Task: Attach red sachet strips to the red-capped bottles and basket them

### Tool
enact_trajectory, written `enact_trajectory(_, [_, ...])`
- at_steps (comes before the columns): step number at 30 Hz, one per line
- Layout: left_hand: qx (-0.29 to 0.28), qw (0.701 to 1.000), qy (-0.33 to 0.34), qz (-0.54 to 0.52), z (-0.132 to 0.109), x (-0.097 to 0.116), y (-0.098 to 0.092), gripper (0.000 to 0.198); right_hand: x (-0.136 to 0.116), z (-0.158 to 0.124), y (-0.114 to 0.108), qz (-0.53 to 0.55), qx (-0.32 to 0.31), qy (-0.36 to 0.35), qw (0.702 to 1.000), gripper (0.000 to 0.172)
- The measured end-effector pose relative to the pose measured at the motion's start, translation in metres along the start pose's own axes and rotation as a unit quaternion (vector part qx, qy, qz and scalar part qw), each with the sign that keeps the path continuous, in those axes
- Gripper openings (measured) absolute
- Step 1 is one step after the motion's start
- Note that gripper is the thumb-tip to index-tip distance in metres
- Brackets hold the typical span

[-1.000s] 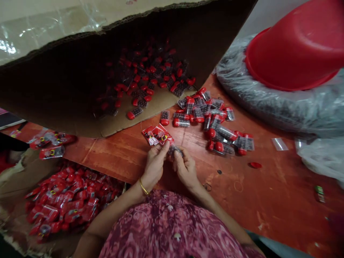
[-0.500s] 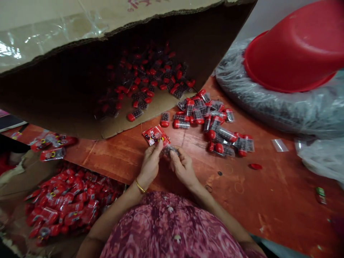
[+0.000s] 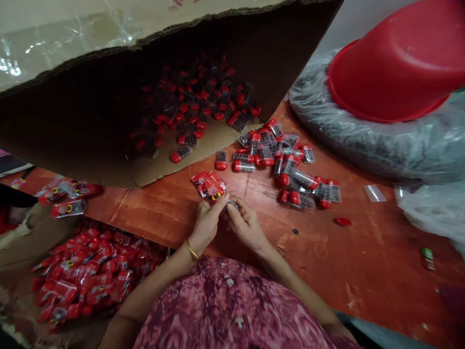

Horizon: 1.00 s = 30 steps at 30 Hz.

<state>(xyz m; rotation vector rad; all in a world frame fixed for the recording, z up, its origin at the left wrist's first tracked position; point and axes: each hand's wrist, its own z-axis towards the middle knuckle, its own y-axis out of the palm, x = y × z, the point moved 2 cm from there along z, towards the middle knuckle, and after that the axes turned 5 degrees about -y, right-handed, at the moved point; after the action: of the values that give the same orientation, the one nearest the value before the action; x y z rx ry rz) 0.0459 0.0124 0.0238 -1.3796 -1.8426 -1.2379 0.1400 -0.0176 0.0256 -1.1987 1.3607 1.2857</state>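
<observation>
Pinches a small fan of red packets in the left hand, with thumb and forefinger shut on the lower ends, just above the bench. Clasps a clear vial in the right hand, with that grip curled tight and pressed against the mouth of the packets; shows only a sliver of it between the two hands.

Against the frame a second ago, has brought the hands together, fingertip to fingertip, and has hidden most of the vial, then plainly sticking out of the right grip. Looks like feeding the vial into a packet; cannot tell how far in. Has also drawn the fan of packets tighter and a little lower.

Leaves the rest as before: a heap of red-capped vials on the bench just beyond the hands, more inside the tipped cardboard box, filled packets in the carton at lower left, a loose red cap off to the right, a red basin upturned on a plastic-wrapped bundle
</observation>
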Motion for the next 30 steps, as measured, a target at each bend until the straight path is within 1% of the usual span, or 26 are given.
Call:
enact_trajectory(2, [-0.007,1.000,0.003,0.006,0.000,-0.001,0.000,0.032,0.000,0.000,0.002,0.033,0.008,0.015,0.999,0.037])
enact_trajectory(4, [-0.019,1.000,-0.001,-0.008,-0.001,0.001,0.001,0.032,0.001,0.000,0.003,0.045,0.024,0.012,0.999,0.038])
enact_trajectory(7, [-0.033,0.998,-0.018,-0.043,-0.004,0.002,0.003,0.034,0.002,-0.001,0.004,0.016,0.040,-0.017,0.999,0.036])
enact_trajectory(9, [-0.033,0.997,-0.025,-0.061,-0.008,0.000,0.004,0.036,0.002,-0.002,0.005,-0.009,0.062,-0.045,0.997,0.034])
enact_trajectory(11, [-0.035,0.997,-0.035,-0.064,-0.012,-0.002,0.005,0.037,0.003,-0.003,0.005,-0.012,0.080,-0.050,0.995,0.032])
enact_trajectory(13, [-0.051,0.996,-0.058,-0.052,-0.015,-0.002,0.005,0.038,0.003,-0.003,0.006,0.011,0.068,-0.027,0.997,0.032])
enact_trajectory(15, [-0.059,0.995,-0.065,-0.052,-0.016,0.003,0.003,0.039,0.001,-0.002,0.005,0.047,0.035,-0.003,0.998,0.034])
enact_trajectory(17, [-0.043,0.996,-0.043,-0.067,-0.016,0.010,0.000,0.040,-0.002,-0.002,0.003,0.073,-0.003,0.008,0.997,0.036])
enact_trajectory(19, [-0.029,0.997,-0.024,-0.073,-0.016,0.015,-0.001,0.041,-0.003,-0.002,0.000,0.083,-0.023,0.012,0.996,0.036])
enact_trajectory(20, [-0.033,0.997,-0.026,-0.068,-0.016,0.015,-0.001,0.041,-0.003,-0.002,0.000,0.084,-0.022,0.012,0.996,0.036])
enact_trajectory(24, [-0.062,0.994,-0.061,-0.062,-0.018,0.009,0.006,0.042,0.005,-0.001,0.004,0.068,0.020,0.011,0.997,0.039])
enact_trajectory(26, [-0.056,0.994,-0.072,-0.057,-0.019,0.007,0.005,0.043,0.008,0.000,0.008,0.039,0.023,-0.001,0.999,0.042])
enact_trajectory(27, [-0.052,0.994,-0.079,-0.050,-0.019,0.007,0.001,0.042,0.007,0.001,0.008,0.004,0.021,-0.019,1.000,0.042])
enact_trajectory(28, [-0.046,0.994,-0.089,-0.039,-0.020,0.009,-0.007,0.042,0.005,0.002,0.005,-0.050,0.020,-0.046,0.997,0.041])
enact_trajectory(29, [-0.032,0.995,-0.096,-0.027,-0.021,0.012,-0.018,0.041,0.002,0.003,-0.002,-0.125,0.029,-0.079,0.989,0.040])
enact_trajectory(30, [-0.010,0.995,-0.101,-0.016,-0.024,0.018,-0.033,0.041,-0.003,0.004,-0.013,-0.215,0.049,-0.113,0.969,0.038])
